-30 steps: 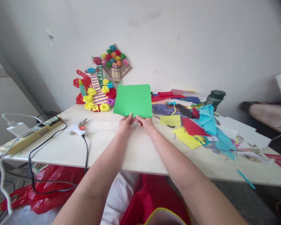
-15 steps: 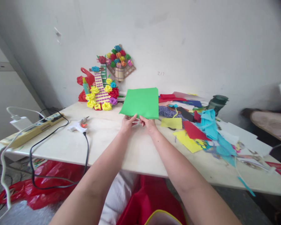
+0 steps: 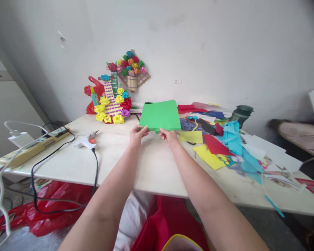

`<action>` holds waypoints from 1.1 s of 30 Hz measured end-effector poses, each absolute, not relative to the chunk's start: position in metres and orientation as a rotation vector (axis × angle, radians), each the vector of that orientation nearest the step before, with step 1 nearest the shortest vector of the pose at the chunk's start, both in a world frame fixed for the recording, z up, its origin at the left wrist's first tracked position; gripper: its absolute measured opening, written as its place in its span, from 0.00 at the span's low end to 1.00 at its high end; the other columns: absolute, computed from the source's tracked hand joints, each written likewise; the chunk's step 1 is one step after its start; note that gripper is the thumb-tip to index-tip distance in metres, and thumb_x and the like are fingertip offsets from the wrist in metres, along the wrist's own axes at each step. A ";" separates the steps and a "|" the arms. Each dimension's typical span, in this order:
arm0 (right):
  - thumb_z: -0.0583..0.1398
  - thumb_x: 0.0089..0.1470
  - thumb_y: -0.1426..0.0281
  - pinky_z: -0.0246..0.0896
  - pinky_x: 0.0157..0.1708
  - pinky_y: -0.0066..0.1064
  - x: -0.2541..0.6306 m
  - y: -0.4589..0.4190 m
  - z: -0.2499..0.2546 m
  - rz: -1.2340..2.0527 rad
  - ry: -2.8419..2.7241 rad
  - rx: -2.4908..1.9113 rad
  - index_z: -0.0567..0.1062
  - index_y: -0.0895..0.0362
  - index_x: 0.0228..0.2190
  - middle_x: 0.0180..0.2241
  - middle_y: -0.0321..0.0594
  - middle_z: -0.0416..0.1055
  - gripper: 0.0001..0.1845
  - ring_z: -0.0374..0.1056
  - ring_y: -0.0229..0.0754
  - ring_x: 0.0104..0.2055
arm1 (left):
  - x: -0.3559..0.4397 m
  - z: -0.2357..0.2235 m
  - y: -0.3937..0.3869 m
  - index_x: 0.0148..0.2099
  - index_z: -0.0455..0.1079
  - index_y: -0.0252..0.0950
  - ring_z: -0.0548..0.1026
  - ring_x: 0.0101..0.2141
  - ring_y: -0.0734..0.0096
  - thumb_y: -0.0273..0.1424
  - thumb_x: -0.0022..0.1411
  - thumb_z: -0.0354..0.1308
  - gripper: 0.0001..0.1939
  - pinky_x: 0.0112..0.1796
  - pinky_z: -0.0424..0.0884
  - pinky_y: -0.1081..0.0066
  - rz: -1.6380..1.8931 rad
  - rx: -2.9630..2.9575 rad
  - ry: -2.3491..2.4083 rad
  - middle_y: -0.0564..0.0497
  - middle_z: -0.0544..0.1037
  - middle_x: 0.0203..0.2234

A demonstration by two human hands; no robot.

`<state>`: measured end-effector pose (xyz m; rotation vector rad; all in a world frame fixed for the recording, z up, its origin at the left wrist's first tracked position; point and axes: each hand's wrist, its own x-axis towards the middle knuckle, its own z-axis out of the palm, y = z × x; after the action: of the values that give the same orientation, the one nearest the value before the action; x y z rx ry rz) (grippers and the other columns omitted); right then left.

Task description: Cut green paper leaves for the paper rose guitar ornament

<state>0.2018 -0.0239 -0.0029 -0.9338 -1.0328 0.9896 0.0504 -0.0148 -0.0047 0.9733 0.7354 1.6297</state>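
A green sheet of paper (image 3: 161,116) is held up over the middle of the table, tilted with its far edge raised. My left hand (image 3: 139,135) pinches its near left corner between thumb and fingers. On the near edge, further right, my right hand (image 3: 168,135) grips the sheet the same way. Both forearms reach forward across the table's front edge. Beside the right hand lies a small yellow paper piece (image 3: 191,137). The fingers under the sheet are partly hidden.
On the left are a white glue gun (image 3: 86,140) with a black cord and a power strip (image 3: 32,148). Paper flowers (image 3: 112,101) stand at the back. Coloured paper scraps (image 3: 232,139), purple yarn (image 3: 189,125) and a dark green bottle (image 3: 242,115) crowd the right.
The sheet has come down slightly and lies flatter, its left edge shifted right. My left hand has moved a little left, so the hands are further apart.
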 end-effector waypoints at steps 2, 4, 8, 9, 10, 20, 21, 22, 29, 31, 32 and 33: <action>0.62 0.35 0.67 0.44 0.14 0.26 0.204 -0.023 -0.003 0.987 -1.030 -0.941 0.66 0.58 0.11 0.10 0.32 0.63 0.12 0.52 0.30 0.12 | 0.050 -0.006 -0.012 0.26 0.61 0.33 0.75 0.23 0.72 0.35 0.34 0.70 0.22 0.29 0.71 0.71 1.634 0.956 0.738 0.54 0.73 0.19; 0.62 0.35 0.67 0.44 0.13 0.26 0.205 -0.022 -0.004 0.981 -1.033 -0.932 0.66 0.58 0.11 0.10 0.32 0.63 0.12 0.52 0.30 0.12 | 0.051 -0.006 -0.011 0.24 0.60 0.33 0.74 0.22 0.73 0.35 0.33 0.71 0.22 0.30 0.72 0.70 1.646 0.939 0.734 0.55 0.72 0.19; 0.63 0.35 0.64 0.44 0.13 0.26 0.205 -0.021 -0.004 1.008 -1.057 -0.913 0.69 0.58 0.13 0.11 0.34 0.65 0.12 0.53 0.30 0.12 | 0.052 -0.007 -0.011 0.22 0.60 0.33 0.73 0.22 0.76 0.34 0.32 0.71 0.22 0.34 0.73 0.69 1.674 0.922 0.711 0.57 0.71 0.17; 0.63 0.35 0.63 0.44 0.13 0.26 0.205 -0.022 -0.004 1.026 -1.068 -0.915 0.70 0.59 0.13 0.12 0.34 0.66 0.13 0.53 0.30 0.12 | 0.052 -0.007 -0.012 0.21 0.60 0.33 0.73 0.22 0.77 0.34 0.32 0.71 0.22 0.35 0.73 0.69 1.678 0.928 0.707 0.57 0.71 0.17; 0.63 0.36 0.62 0.45 0.13 0.26 0.204 -0.022 -0.005 1.046 -1.080 -0.918 0.71 0.59 0.14 0.13 0.35 0.67 0.13 0.53 0.30 0.12 | 0.053 -0.007 -0.012 0.21 0.60 0.33 0.72 0.22 0.77 0.34 0.32 0.71 0.21 0.35 0.73 0.69 1.679 0.936 0.706 0.57 0.71 0.17; 0.64 0.36 0.59 0.47 0.14 0.26 0.193 -0.024 -0.009 1.170 -1.132 -0.897 0.73 0.59 0.19 0.15 0.36 0.69 0.15 0.54 0.30 0.13 | 0.056 -0.008 -0.014 0.21 0.62 0.33 0.71 0.22 0.78 0.34 0.34 0.70 0.19 0.33 0.73 0.70 1.650 0.973 0.697 0.56 0.72 0.19; 0.65 0.36 0.60 0.47 0.14 0.26 0.192 -0.024 -0.009 1.168 -1.128 -0.888 0.73 0.59 0.18 0.15 0.36 0.69 0.15 0.54 0.30 0.13 | 0.057 -0.008 -0.014 0.22 0.63 0.32 0.71 0.22 0.78 0.34 0.34 0.70 0.19 0.33 0.73 0.71 1.654 0.963 0.708 0.56 0.72 0.19; 0.65 0.36 0.60 0.47 0.14 0.26 0.191 -0.024 -0.009 1.164 -1.122 -0.880 0.72 0.59 0.18 0.15 0.36 0.69 0.14 0.54 0.30 0.12 | 0.057 -0.008 -0.014 0.22 0.64 0.32 0.71 0.22 0.78 0.34 0.33 0.71 0.19 0.32 0.73 0.71 1.660 0.952 0.722 0.55 0.72 0.19; 0.63 0.37 0.61 0.47 0.15 0.26 0.185 -0.027 -0.005 1.115 -1.121 -0.915 0.71 0.59 0.18 0.14 0.36 0.70 0.13 0.54 0.30 0.12 | 0.057 -0.009 -0.011 0.23 0.65 0.31 0.71 0.20 0.78 0.34 0.34 0.71 0.19 0.31 0.73 0.71 1.677 0.904 0.807 0.55 0.70 0.17; 0.63 0.38 0.61 0.48 0.15 0.26 0.184 -0.027 -0.005 1.086 -1.121 -0.937 0.70 0.59 0.18 0.14 0.36 0.70 0.13 0.54 0.30 0.12 | 0.056 -0.010 -0.010 0.24 0.65 0.31 0.71 0.20 0.77 0.33 0.35 0.70 0.18 0.31 0.73 0.70 1.674 0.888 0.825 0.55 0.70 0.18; 0.63 0.38 0.61 0.48 0.14 0.26 0.183 -0.027 -0.005 1.069 -1.124 -0.948 0.70 0.59 0.18 0.14 0.36 0.70 0.13 0.53 0.30 0.12 | 0.056 -0.010 -0.010 0.24 0.65 0.31 0.71 0.20 0.77 0.32 0.35 0.70 0.17 0.31 0.73 0.69 1.672 0.881 0.836 0.55 0.71 0.18; 0.63 0.38 0.62 0.48 0.14 0.26 0.182 -0.027 -0.005 1.052 -1.130 -0.957 0.70 0.58 0.17 0.14 0.36 0.69 0.13 0.53 0.30 0.12 | 0.056 -0.010 -0.010 0.24 0.64 0.31 0.71 0.20 0.76 0.32 0.36 0.70 0.17 0.31 0.73 0.69 1.672 0.873 0.846 0.55 0.71 0.18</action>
<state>0.1821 -0.0272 -0.0054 -0.9565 -1.1304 1.0521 0.0558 -0.0096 -0.0097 0.8734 0.8456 1.6717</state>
